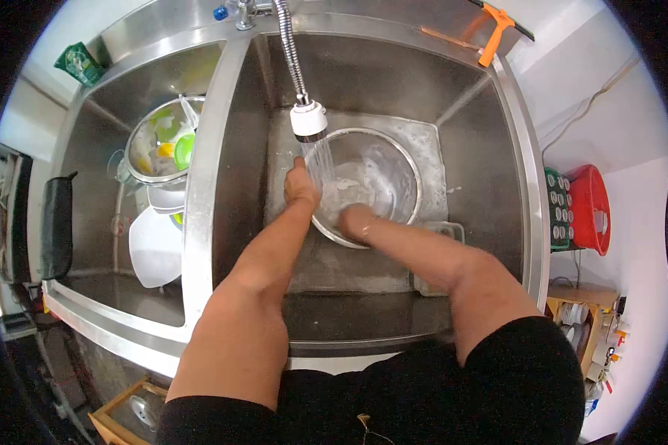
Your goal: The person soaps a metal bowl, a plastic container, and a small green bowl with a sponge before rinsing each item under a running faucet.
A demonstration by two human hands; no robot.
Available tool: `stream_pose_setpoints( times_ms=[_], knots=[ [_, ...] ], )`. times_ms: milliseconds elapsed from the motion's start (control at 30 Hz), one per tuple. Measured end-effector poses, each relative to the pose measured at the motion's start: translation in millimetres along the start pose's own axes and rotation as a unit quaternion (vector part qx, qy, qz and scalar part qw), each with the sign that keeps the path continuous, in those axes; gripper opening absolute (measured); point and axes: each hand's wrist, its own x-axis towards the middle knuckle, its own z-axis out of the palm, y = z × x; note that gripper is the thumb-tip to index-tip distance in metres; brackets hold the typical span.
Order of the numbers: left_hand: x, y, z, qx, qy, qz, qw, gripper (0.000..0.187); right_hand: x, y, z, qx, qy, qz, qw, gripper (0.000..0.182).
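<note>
A steel bowl (393, 159) sits tilted in the right basin of a double steel sink (200, 185), under the running faucet head (307, 120). Water streams into the bowl, and foam lies inside it. My left hand (300, 184) grips the bowl's left rim. My right hand (356, 221) is inside the bowl at its near edge, pressed against the inner wall; whether it holds a sponge is hidden.
The left basin holds a steel bowl (156, 144) with colourful items and a white plate (154, 248) among other dishes. An orange-handled squeegee (495, 30) lies at the back right. A red container (592, 208) stands on the right, and a green packet (80, 64) lies at the back left.
</note>
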Motion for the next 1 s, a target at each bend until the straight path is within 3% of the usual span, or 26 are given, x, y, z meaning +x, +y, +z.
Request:
stream_pose_setpoints(
  times_ms=[33,100,167,233,300,333,400,467,533,600,667,733,800,933,1000],
  knots=[
    [-3.8,0.3,0.1,0.000,-0.003,0.000,1.000,0.034,11.4,-11.6,6.3,0.041,0.008,-0.031,0.999,0.021],
    [-6.3,1.0,-4.6,-0.002,-0.007,0.006,1.000,0.031,34.0,-14.4,-2.5,0.144,0.052,0.039,0.987,0.027],
    [9.3,-13.5,4.8,-0.001,-0.021,0.022,1.000,0.028,36.5,-6.2,-17.9,0.115,0.194,0.073,0.972,0.026],
    [15.3,-15.6,6.6,-0.009,-0.032,0.039,0.999,0.026,48.6,31.2,-20.9,0.053,0.119,0.085,0.988,0.019],
    [9.1,-13.7,6.3,0.052,-0.011,0.066,0.996,0.023,9.9,50.1,-44.4,0.083,0.249,0.128,0.957,0.016],
    [9.3,-16.5,7.7,0.051,-0.015,0.064,0.997,0.023,8.9,53.9,-29.4,0.082,0.245,0.129,0.958,0.016],
    [12.0,-13.6,14.6,0.017,-0.034,0.043,0.998,0.025,7.6,64.1,3.9,0.030,0.108,0.153,0.982,0.016],
    [-3.6,0.1,1.7,0.021,-0.033,0.031,0.999,0.026,-28.9,30.7,-12.5,-0.018,-0.030,0.030,0.999,0.017],
    [-5.0,3.5,-3.6,0.027,-0.028,0.022,0.999,0.026,-12.4,7.2,20.9,0.064,-0.037,0.009,0.997,0.020],
    [3.4,-3.5,3.4,0.063,-0.042,0.056,0.996,0.027,-5.8,-20.6,-17.1,0.062,-0.065,-0.015,0.996,0.026],
    [1.9,-3.6,-0.7,0.059,-0.058,0.050,0.995,0.028,5.2,-24.3,-31.2,0.117,0.000,0.047,0.992,0.023],
    [2.8,-6.2,-1.3,0.057,-0.070,0.042,0.995,0.029,48.7,1.8,5.8,0.112,0.199,0.027,0.973,0.021],
    [10.0,-10.2,3.8,0.095,-0.065,0.084,0.990,0.028,59.6,21.9,-9.0,0.255,0.215,0.175,0.927,0.021],
    [7.7,-8.7,4.8,0.091,-0.055,0.068,0.992,0.029,16.2,54.9,-9.6,0.106,0.203,0.171,0.958,0.023],
    [-10.5,7.3,-11.9,0.016,-0.068,0.018,0.997,0.030,-7.1,45.3,2.9,0.117,0.057,0.212,0.969,0.023]
  ],
)
